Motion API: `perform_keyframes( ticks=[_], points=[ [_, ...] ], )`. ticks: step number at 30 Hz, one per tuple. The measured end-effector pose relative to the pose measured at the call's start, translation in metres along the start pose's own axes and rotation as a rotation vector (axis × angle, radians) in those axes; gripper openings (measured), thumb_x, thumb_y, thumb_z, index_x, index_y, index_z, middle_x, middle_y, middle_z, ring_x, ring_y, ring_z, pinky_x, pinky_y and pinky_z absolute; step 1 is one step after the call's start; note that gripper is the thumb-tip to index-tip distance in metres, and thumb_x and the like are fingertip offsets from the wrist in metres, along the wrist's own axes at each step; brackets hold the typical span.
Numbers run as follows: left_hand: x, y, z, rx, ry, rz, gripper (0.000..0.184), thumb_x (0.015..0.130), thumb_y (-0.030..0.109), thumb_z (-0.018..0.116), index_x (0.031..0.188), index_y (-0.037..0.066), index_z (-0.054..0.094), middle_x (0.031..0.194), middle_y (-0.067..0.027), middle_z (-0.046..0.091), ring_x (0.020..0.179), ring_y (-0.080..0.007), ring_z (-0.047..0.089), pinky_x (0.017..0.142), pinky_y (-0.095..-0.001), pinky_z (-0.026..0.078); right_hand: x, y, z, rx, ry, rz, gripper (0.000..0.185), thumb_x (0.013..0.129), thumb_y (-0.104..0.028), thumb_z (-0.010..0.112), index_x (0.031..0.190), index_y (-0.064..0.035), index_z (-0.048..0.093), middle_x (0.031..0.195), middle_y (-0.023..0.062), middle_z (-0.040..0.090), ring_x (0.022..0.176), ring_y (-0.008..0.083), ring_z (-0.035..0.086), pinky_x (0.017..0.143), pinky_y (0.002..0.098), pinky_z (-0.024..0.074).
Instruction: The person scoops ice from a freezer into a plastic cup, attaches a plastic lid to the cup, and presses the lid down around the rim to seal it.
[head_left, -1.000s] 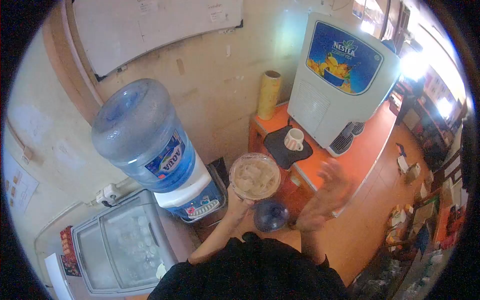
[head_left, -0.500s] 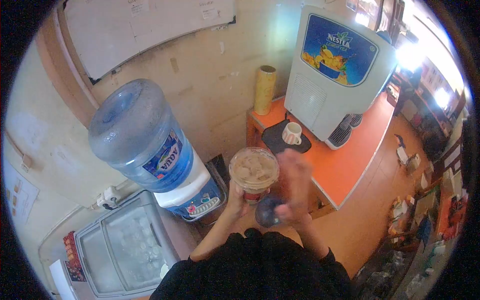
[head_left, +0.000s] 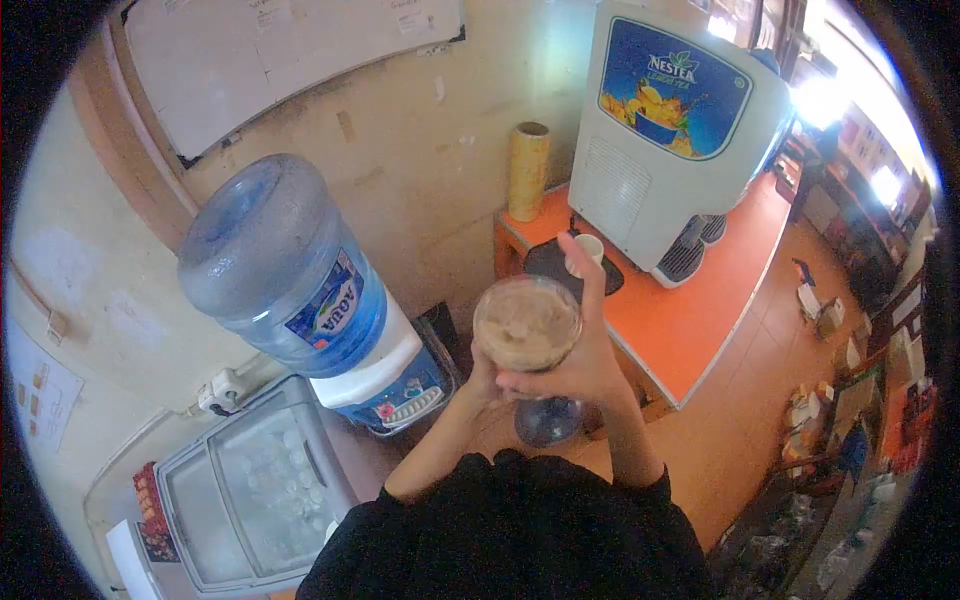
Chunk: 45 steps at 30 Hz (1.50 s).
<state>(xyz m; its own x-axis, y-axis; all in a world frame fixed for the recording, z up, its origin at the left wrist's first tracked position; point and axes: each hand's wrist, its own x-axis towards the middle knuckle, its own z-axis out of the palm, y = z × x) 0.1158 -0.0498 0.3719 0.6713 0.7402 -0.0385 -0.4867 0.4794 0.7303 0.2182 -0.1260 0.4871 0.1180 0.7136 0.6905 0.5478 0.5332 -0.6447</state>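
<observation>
In the head view, a clear plastic cup [head_left: 525, 325] of milky brown iced drink stands in front of my chest. My left hand [head_left: 484, 378] is closed around its lower left side. My right hand [head_left: 588, 362] grips the right side, its thumb across the near wall and its other fingers reaching up past the rim. I cannot make out whether a lid covers the cup. Just beyond my fingertips, a white mug [head_left: 588, 250], partly hidden, sits on a black mat [head_left: 548, 262]. Below the cup shows a dark round object [head_left: 548, 422] of unclear kind.
An orange counter [head_left: 680, 345] on the right bears a Nestea dispenser [head_left: 640, 150] and a yellow roll [head_left: 528, 175]. To the left are a water dispenser with an Aqua bottle [head_left: 285, 260] and a glass-topped chest freezer [head_left: 200, 500]. A whiteboard [head_left: 290, 60] hangs on the wall.
My right hand, blurred and apart from the cup before, has come in against its right side. The cup has shifted slightly right in view, with my left hand still on it.
</observation>
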Motion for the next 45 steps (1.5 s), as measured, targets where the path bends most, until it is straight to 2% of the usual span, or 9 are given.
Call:
perform_keyframes(
  ticks=[1, 4, 8, 11, 14, 16, 20, 26, 45],
  points=[
    [0.003, 0.006, -0.001, -0.002, 0.002, 0.0, 0.111, 0.069, 0.09, 0.033, 0.141, 0.006, 0.031, 0.128, -0.0181, 0.052, 0.103, -0.0294, 0.061, 0.083, -0.043, 0.053, 0.004, 0.004, 0.0, 0.001, -0.003, 0.001, 0.126, 0.051, -0.028, 0.093, 0.145, -0.0041, 0.012, 0.145, 0.0176, 0.026, 0.134, 0.0287, 0.03, 0.11, 0.0427, 0.0286],
    [0.011, 0.022, -0.004, -0.437, -0.753, -0.268, 0.113, 0.068, 0.092, 0.024, 0.143, 0.007, 0.028, 0.133, -0.017, 0.047, 0.112, -0.0304, 0.055, 0.092, -0.0459, 0.049, 0.013, 0.014, -0.001, 0.366, 0.162, 0.133, 0.134, 0.048, -0.026, 0.094, 0.145, -0.0059, 0.005, 0.143, 0.0162, 0.025, 0.122, 0.0274, 0.047, 0.104, 0.0417, 0.0388],
    [0.015, 0.028, -0.003, 0.007, -0.174, -0.171, 0.091, 0.081, 0.082, 0.022, 0.141, 0.013, 0.034, 0.137, -0.0135, 0.046, 0.12, -0.0284, 0.049, 0.1, -0.0494, 0.04, 0.019, 0.02, -0.005, 0.039, 0.278, 0.0, 0.131, 0.051, -0.022, 0.093, 0.145, -0.0062, 0.003, 0.141, 0.0173, 0.026, 0.119, 0.0277, 0.048, 0.102, 0.0419, 0.0419],
    [0.018, 0.014, -0.027, -0.001, -0.151, -0.175, 0.083, 0.085, 0.077, 0.023, 0.137, 0.014, 0.038, 0.134, -0.0103, 0.049, 0.119, -0.0277, 0.05, 0.095, -0.048, 0.043, 0.022, 0.019, -0.007, 0.389, 0.282, 0.135, 0.127, 0.05, -0.022, 0.093, 0.144, -0.0044, 0.009, 0.146, 0.0167, 0.025, 0.123, 0.0291, 0.047, 0.101, 0.0413, 0.0434],
    [0.013, 0.005, -0.031, -0.031, -0.074, -0.201, 0.078, 0.088, 0.072, 0.025, 0.137, 0.014, 0.039, 0.133, -0.009, 0.05, 0.117, -0.0265, 0.051, 0.093, -0.0459, 0.044, 0.017, 0.026, -0.005, 0.086, 0.304, -0.009, 0.127, 0.049, -0.024, 0.093, 0.144, -0.0047, 0.011, 0.146, 0.0169, 0.026, 0.125, 0.03, 0.044, 0.101, 0.0417, 0.0432],
    [0.009, 0.004, -0.028, -0.05, -0.079, -0.189, 0.075, 0.089, 0.069, 0.026, 0.137, 0.013, 0.039, 0.134, -0.0091, 0.05, 0.117, -0.026, 0.052, 0.093, -0.0447, 0.044, 0.013, 0.016, -0.003, -0.256, 0.266, -0.04, 0.131, 0.051, -0.022, 0.093, 0.145, -0.0088, 0.002, 0.141, 0.0185, 0.027, 0.12, 0.0287, 0.048, 0.101, 0.0419, 0.044],
    [-0.003, 0.008, -0.016, -0.052, -0.017, -0.16, 0.063, 0.094, 0.061, 0.025, 0.124, 0.01, 0.046, 0.123, -0.0072, 0.055, 0.111, -0.0225, 0.054, 0.094, -0.0403, 0.043, 0.002, 0.024, 0.005, 0.059, 0.21, 0.054, 0.132, 0.049, -0.023, 0.094, 0.144, -0.0075, 0.004, 0.14, 0.0179, 0.027, 0.118, 0.0279, 0.05, 0.1, 0.0416, 0.0449],
    [-0.01, 0.004, -0.023, -0.101, -0.068, -0.083, 0.064, 0.097, 0.054, 0.026, 0.141, 0.009, 0.033, 0.141, -0.0096, 0.043, 0.126, -0.0226, 0.046, 0.101, -0.0398, 0.039, -0.016, 0.022, 0.022, -0.131, 0.182, -0.052, 0.129, 0.048, -0.024, 0.095, 0.143, -0.0055, 0.009, 0.14, 0.0173, 0.026, 0.117, 0.027, 0.052, 0.097, 0.0402, 0.0477],
    [-0.034, -0.006, -0.049, -0.136, -0.127, -0.118, 0.05, 0.097, 0.045, 0.037, 0.13, 0.008, 0.047, 0.129, -0.0039, 0.054, 0.113, -0.0177, 0.053, 0.094, -0.0365, 0.042, -0.033, 0.02, 0.031, -0.11, 0.15, 0.079, 0.125, 0.046, -0.03, 0.095, 0.141, -0.0019, 0.019, 0.143, 0.0178, 0.03, 0.123, 0.0265, 0.047, 0.1, 0.0396, 0.0438]
  ],
)
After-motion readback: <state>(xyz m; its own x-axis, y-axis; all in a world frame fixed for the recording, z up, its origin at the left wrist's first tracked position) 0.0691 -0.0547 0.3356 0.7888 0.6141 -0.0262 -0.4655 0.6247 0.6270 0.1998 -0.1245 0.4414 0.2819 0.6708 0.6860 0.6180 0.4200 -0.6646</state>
